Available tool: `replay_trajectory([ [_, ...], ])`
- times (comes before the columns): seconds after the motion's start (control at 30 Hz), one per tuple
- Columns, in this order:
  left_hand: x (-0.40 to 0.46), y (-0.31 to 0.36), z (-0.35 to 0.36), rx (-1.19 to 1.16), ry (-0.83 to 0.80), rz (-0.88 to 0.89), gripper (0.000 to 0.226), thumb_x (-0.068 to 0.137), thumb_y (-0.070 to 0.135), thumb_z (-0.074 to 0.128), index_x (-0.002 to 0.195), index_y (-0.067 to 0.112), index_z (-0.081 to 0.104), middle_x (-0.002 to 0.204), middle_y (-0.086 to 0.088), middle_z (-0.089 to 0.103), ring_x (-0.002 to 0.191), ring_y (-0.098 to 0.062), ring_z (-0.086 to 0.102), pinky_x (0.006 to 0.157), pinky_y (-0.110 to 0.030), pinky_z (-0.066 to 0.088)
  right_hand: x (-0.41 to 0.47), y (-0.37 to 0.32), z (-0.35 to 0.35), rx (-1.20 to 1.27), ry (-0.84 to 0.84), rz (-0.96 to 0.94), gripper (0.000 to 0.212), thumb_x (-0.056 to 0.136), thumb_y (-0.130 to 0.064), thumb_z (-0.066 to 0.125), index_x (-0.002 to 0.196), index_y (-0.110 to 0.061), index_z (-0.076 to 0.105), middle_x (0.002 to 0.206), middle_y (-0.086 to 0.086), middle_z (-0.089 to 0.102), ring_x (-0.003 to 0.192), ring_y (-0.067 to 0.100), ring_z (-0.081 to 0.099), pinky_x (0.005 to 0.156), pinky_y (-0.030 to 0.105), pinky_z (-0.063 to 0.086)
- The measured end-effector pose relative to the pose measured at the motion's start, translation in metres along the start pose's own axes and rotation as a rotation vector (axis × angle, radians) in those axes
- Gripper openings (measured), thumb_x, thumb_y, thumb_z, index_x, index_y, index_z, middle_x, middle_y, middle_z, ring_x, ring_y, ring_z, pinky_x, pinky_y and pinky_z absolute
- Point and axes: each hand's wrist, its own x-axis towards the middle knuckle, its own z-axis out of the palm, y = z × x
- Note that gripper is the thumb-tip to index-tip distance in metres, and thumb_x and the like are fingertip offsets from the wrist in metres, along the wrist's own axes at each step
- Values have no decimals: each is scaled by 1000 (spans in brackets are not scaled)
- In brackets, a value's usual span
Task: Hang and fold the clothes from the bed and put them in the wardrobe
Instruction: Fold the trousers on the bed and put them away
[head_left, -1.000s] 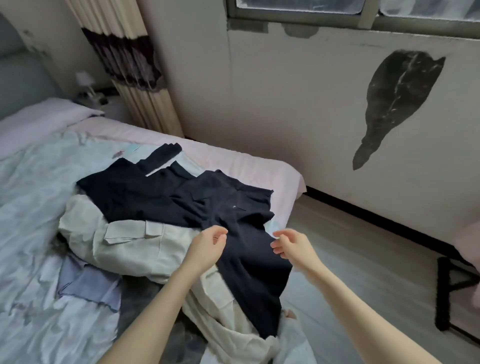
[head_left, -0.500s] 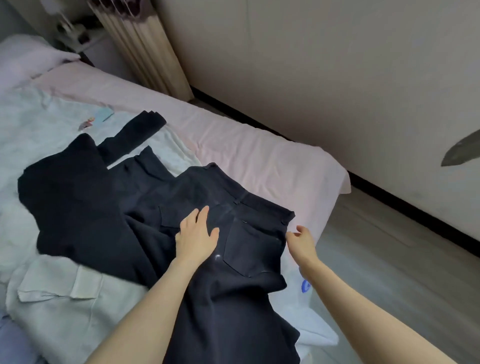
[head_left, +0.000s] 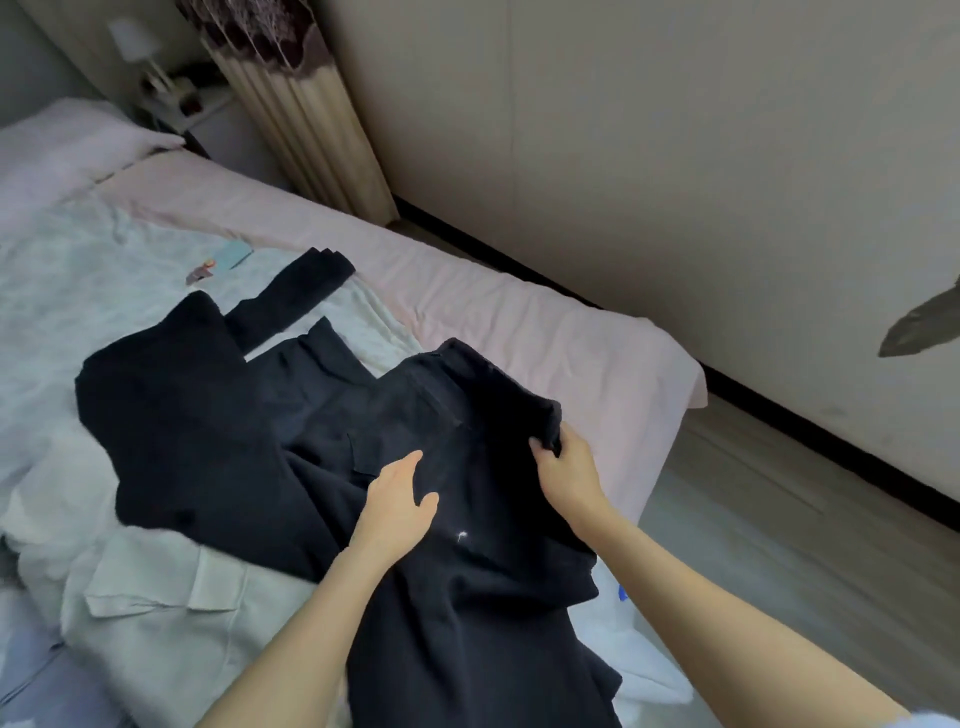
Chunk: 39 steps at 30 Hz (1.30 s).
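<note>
Dark navy trousers (head_left: 467, 597) lie spread over the near corner of the bed (head_left: 519, 317), waistband toward the far edge. My left hand (head_left: 397, 506) rests flat with straight fingers on the seat of the trousers, beside a back pocket. My right hand (head_left: 569, 470) grips the right end of the waistband, fingers curled round the cloth. A second dark garment (head_left: 171, 421) lies to the left, partly under the trousers. Beneath both sits a pale cream garment (head_left: 171, 613) with a flap pocket.
A pale patterned quilt (head_left: 78, 275) covers the bed's left side, with a small card (head_left: 234, 254) on it. A pillow (head_left: 62, 145), a nightstand with a lamp (head_left: 140, 57) and a curtain (head_left: 296, 104) stand at the back. Wooden floor (head_left: 779, 519) runs along the wall.
My view dropped toward the bed. My left hand came down flat onto the trousers. My right hand moved to the waistband and closed on its corner, lifting it slightly.
</note>
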Motion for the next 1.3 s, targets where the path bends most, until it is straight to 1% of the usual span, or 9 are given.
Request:
replay_trajectory([
  [0.17,-62,-4,-52,-95,174,188,75,92,18,58,150,30,13,155,4,17,138,-14,28,108,-31,31,-71,-39,-7,-225,-110,-340,10,93,-3,48,87,-2,56,87,4,48,80,15,49,74,24,38],
  [0.3,-129,-5,-104,78,246,449,100,86,17,65,146,43,-11,155,11,-19,145,-19,-2,112,-39,28,-169,-69,0,-317,-101,-567,37,88,8,48,75,-26,52,85,-11,38,78,-4,44,75,12,34],
  [0.4,-167,-3,-133,348,181,663,104,82,24,69,142,50,-12,153,13,-28,143,-15,-19,114,-48,20,-227,-74,5,-450,-155,-655,35,80,16,43,89,-13,62,99,-3,51,89,5,50,81,17,39],
  [0.57,-226,-3,-151,514,-62,987,47,81,25,62,125,34,49,158,14,6,145,-18,-10,112,-49,24,-320,-82,1,-507,-103,-722,35,78,16,44,98,-6,64,95,0,60,83,11,55,75,21,43],
  [0.77,-281,5,-128,515,-27,1252,26,80,29,59,103,18,63,125,5,59,139,-7,28,106,-15,12,-405,-58,-29,-390,30,-496,24,88,6,47,91,-14,61,75,-8,59,64,2,48,61,13,36],
  [0.9,-289,-16,-90,617,0,1279,44,77,54,43,79,15,62,89,2,68,101,-17,60,102,-28,30,-437,-12,-43,-418,-1,-276,25,93,-4,47,74,-20,48,67,-7,48,60,6,37,59,21,31],
  [1.07,-301,-51,-33,839,-282,1199,25,88,30,54,111,21,58,121,5,58,128,-12,41,114,-32,19,-455,55,-15,-421,-7,-87,22,93,-5,46,76,-20,46,71,-13,49,60,-3,42,54,9,33],
  [1.2,-287,-68,-19,512,-396,982,38,89,21,54,126,27,52,140,17,34,118,-12,50,99,-25,39,-453,95,4,-348,29,0,30,87,-4,46,69,-28,43,69,-15,50,67,12,45,55,15,33],
  [1.3,-265,-60,-8,360,-263,853,53,89,23,58,139,27,41,152,7,22,137,-15,29,108,-33,34,-453,119,13,-232,110,87,26,85,-4,45,73,-27,47,70,-11,53,63,9,46,53,14,34],
])
